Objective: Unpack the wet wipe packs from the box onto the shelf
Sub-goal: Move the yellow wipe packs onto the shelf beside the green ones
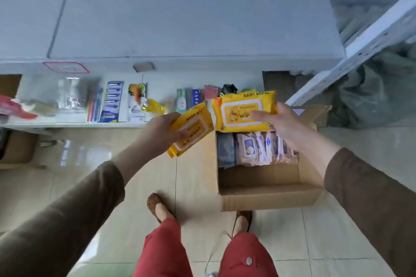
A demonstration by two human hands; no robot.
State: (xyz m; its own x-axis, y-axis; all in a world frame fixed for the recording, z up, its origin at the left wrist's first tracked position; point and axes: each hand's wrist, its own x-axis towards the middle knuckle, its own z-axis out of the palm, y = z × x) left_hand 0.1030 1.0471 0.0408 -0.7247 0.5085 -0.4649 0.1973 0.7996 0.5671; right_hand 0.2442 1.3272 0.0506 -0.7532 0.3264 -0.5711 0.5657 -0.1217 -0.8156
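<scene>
Pale floor tiles [198,186] ran beneath a low white shelf [157,78] crowded with small goods, toothbrush cards [111,101] among them, and an open cardboard box [270,195] stood on the floor just in front of the person's feet. Each of the hands held one yellow pack of baby wipes. The left hand [157,135] gripped the left yellow pack [191,128] by its near edge, thumb across the printed face, so the pack tilted up toward the shelf. The right hand [283,121] held the right yellow pack [244,111] by its right end, thumb over the label and fingers behind, keeping it face-up and roughly level above the box's far side. Both packs hung in the air between box and shelf, side by side and almost touching, probably so that two could be carried across in one trip. Below the right hand, a row of pale pink packs [258,148] stood on edge inside the box, with a darker bluish pack [225,148] at their left; these were not yet unpacked.
</scene>
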